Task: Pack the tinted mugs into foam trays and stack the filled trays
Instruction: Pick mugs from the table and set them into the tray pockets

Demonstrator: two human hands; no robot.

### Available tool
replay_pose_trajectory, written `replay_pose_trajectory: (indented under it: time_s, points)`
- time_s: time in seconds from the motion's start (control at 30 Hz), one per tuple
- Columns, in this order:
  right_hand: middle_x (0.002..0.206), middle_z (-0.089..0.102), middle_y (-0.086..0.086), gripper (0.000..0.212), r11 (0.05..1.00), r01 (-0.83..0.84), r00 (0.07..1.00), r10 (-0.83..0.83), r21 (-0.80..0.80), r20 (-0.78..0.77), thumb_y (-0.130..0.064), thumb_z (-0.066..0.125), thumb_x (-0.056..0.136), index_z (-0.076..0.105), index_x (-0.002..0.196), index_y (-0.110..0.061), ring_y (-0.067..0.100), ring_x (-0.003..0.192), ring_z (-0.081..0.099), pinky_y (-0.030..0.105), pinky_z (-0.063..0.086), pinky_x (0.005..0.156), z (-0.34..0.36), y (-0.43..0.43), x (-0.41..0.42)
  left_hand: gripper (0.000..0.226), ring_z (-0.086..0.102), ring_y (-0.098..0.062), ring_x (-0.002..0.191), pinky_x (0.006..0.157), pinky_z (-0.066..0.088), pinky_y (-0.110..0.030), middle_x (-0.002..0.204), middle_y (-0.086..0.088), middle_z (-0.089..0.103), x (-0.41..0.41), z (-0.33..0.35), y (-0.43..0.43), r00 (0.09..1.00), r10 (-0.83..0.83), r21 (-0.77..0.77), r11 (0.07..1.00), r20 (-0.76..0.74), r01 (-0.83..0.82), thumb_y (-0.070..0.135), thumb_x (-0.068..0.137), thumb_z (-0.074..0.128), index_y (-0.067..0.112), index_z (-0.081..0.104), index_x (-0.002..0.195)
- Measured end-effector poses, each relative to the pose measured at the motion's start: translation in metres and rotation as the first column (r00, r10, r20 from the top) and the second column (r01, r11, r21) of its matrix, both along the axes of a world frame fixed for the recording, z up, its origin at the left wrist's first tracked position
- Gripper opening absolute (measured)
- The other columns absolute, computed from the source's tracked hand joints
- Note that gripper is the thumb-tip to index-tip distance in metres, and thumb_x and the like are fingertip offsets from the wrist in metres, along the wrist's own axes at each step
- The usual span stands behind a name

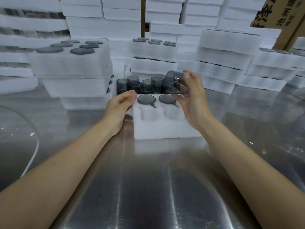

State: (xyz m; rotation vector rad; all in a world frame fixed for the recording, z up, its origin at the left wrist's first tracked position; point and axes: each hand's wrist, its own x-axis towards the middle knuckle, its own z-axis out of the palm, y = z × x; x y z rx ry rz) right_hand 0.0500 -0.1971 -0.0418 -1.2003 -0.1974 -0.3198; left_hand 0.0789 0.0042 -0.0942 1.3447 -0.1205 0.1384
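Observation:
A white foam tray (pixel 165 128) lies on the steel table before me. Two grey tinted mugs (pixel 146 99) sit upside down in its far pockets, and two pockets nearer me (pixel 149 114) are hollow. My right hand (pixel 192 100) holds a tinted mug (pixel 175 84), tilted on its side, above the tray's far right corner. My left hand (pixel 121 107) rests against the tray's left edge with loosely curled fingers and holds nothing. Several loose tinted mugs (pixel 132 85) stand upright just behind the tray.
A stack of filled foam trays (pixel 72 66) rises at the left, another (pixel 151 53) stands behind the loose mugs, and more (pixel 226 60) at the right. Cardboard boxes (pixel 279 15) are at the far right. The steel table (pixel 148 187) stretches toward me.

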Motion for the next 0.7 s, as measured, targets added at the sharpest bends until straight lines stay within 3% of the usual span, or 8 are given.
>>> replay_pose_trajectory:
  time_s: [0.07,0.13,0.27,0.37,0.47,0.6,0.7]
  points:
    - [0.105,0.057,-0.003,0.028,0.973,0.065,0.997,-0.053,-0.219,0.064,-0.031,0.064,0.081,0.057,0.108,-0.036,0.016,0.096,0.063,0.041,0.054,0.087,-0.005,0.001,-0.003,0.011,0.059,-0.018,0.116,0.101,0.046,-0.031,0.128,0.002,0.063,-0.003,0.002,-0.001,0.999,-0.023,0.056,0.998,0.022,0.022,0.020,0.092,0.063,0.021,0.071,0.099]
    - [0.118,0.054,0.002,0.034,0.897,0.121,0.982,-0.046,-0.425,0.181,-0.029,0.068,0.082,0.057,0.111,-0.041,0.017,0.111,0.059,0.046,0.050,0.098,-0.010,0.005,-0.007,0.018,0.055,-0.016,0.124,0.110,0.039,-0.035,0.130,0.003,0.062,-0.002,0.003,-0.001,0.998,-0.066,0.093,0.994,0.014,0.065,0.018,0.094,0.061,0.023,0.069,0.109]
    - [0.123,0.050,0.000,0.039,0.692,0.243,0.907,0.086,-0.680,0.412,-0.021,0.071,0.082,0.058,0.118,-0.024,0.007,0.116,0.051,0.024,0.047,0.094,-0.016,0.015,-0.016,0.055,0.048,-0.017,0.131,0.115,0.032,-0.040,0.137,-0.001,0.057,-0.001,0.005,0.002,0.987,-0.162,0.178,0.971,-0.009,0.161,-0.004,0.086,0.057,0.015,0.052,0.137]
    - [0.130,0.051,0.005,0.019,0.583,0.273,0.871,0.188,-0.765,0.453,-0.013,0.069,0.085,0.063,0.103,-0.010,0.009,0.115,0.051,0.022,0.042,0.095,-0.018,0.016,-0.020,0.062,0.047,-0.020,0.133,0.115,0.032,-0.042,0.141,-0.004,0.054,0.000,0.005,0.005,0.978,-0.208,0.163,0.964,-0.019,0.208,-0.011,0.083,0.051,0.010,0.046,0.141]
    - [0.136,0.052,0.006,0.008,0.499,0.279,0.852,0.265,-0.820,0.452,-0.009,0.066,0.088,0.063,0.094,-0.003,0.018,0.132,0.045,0.026,0.035,0.107,-0.018,0.013,-0.021,0.064,0.049,-0.022,0.131,0.111,0.037,-0.036,0.137,-0.003,0.056,-0.001,0.007,0.006,0.981,-0.188,0.100,0.976,-0.041,0.192,-0.010,0.079,0.050,0.009,0.045,0.140]
    - [0.142,0.050,0.000,0.007,0.462,0.141,0.866,0.371,-0.875,0.335,-0.011,0.061,0.092,0.061,0.092,-0.005,0.014,0.145,0.026,0.029,0.028,0.115,-0.015,0.010,-0.020,0.085,0.043,-0.025,0.136,0.116,0.030,-0.042,0.147,-0.011,0.047,-0.001,0.010,0.006,0.974,-0.213,0.123,0.968,-0.073,0.220,0.003,0.062,0.052,0.005,0.038,0.146]
    - [0.144,0.047,-0.003,0.010,0.476,0.079,0.866,0.402,-0.876,0.297,-0.012,0.060,0.092,0.060,0.089,-0.003,0.011,0.145,0.024,0.034,0.028,0.116,-0.014,0.008,-0.019,0.082,0.048,-0.026,0.132,0.115,0.033,-0.042,0.140,-0.013,0.054,-0.002,0.009,0.006,0.972,-0.230,0.154,0.960,-0.050,0.236,0.004,0.059,0.050,0.005,0.044,0.142]
